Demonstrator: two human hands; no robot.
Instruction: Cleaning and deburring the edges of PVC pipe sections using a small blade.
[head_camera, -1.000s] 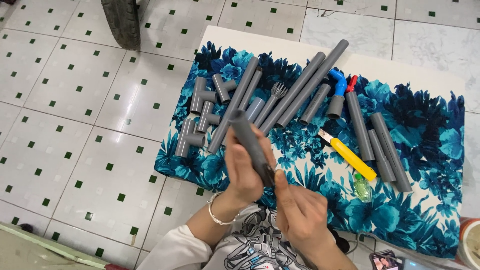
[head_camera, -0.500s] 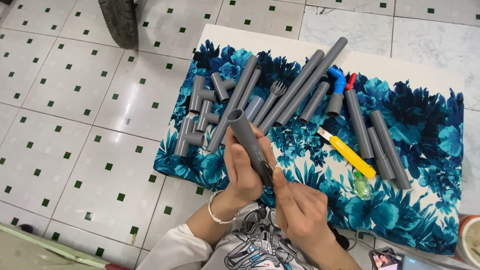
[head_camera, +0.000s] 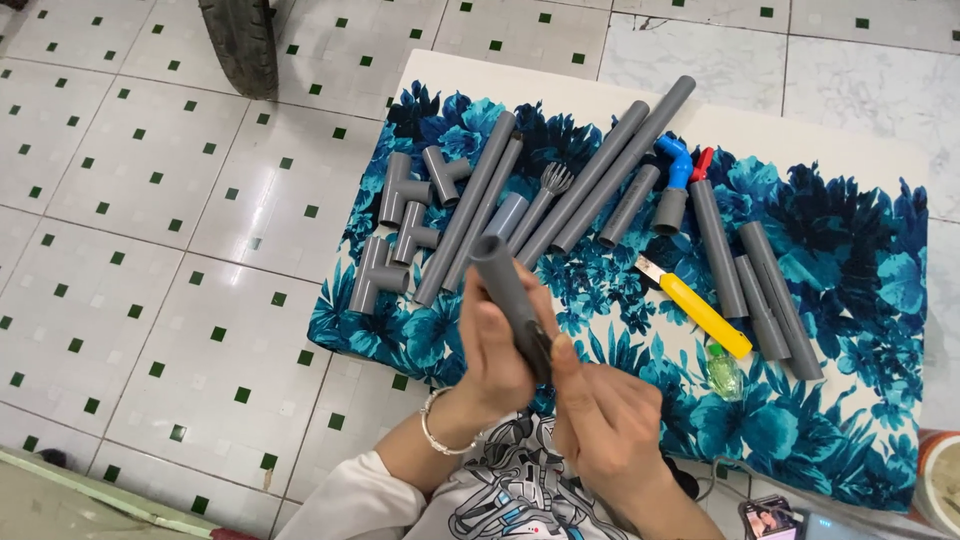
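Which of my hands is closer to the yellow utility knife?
Right. The right hand sits just below-left of the yellow knife; the left hand, gripping the grey pipe, is farther left.

On the table (head_camera: 640, 95) with the blue floral cloth lie four grey tee fittings (head_camera: 396, 190) at its left end, about ten straight grey pipes (head_camera: 590, 175), one yellow knife (head_camera: 700, 312), one blue elbow (head_camera: 676, 162) and one small green bottle (head_camera: 723, 370).
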